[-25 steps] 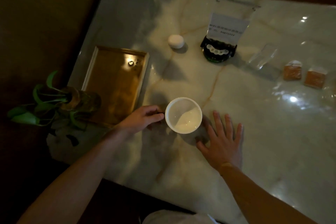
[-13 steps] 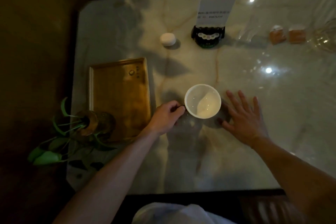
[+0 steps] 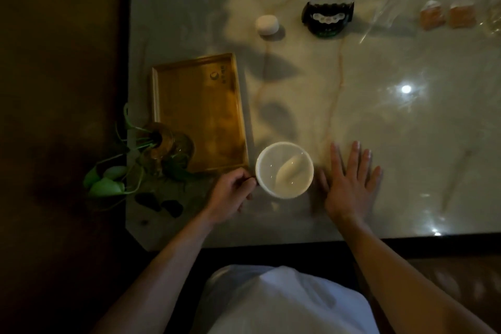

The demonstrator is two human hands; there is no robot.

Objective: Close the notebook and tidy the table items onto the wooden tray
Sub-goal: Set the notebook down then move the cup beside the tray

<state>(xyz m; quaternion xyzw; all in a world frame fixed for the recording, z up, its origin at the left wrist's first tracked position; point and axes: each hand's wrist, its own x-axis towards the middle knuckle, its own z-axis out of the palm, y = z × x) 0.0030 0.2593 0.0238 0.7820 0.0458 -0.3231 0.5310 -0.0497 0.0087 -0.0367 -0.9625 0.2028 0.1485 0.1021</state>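
A white cup stands on the marble table, just right of the wooden tray's near corner. My left hand grips the cup's handle on its left side. My right hand lies flat on the table with fingers spread, just right of the cup and not touching it. The wooden tray is bare, with a small logo near its far right corner. No notebook is in view.
A glass vase with green leaves stands at the tray's near left corner. Farther back sit a small white round lid, a black holder with a paper card and two orange packets. The table's near edge runs below my hands.
The camera has shifted, so the table sits differently in frame. My left hand still holds the cup's handle, and the cup has come closer to the tray's near right corner. My right hand stays flat.
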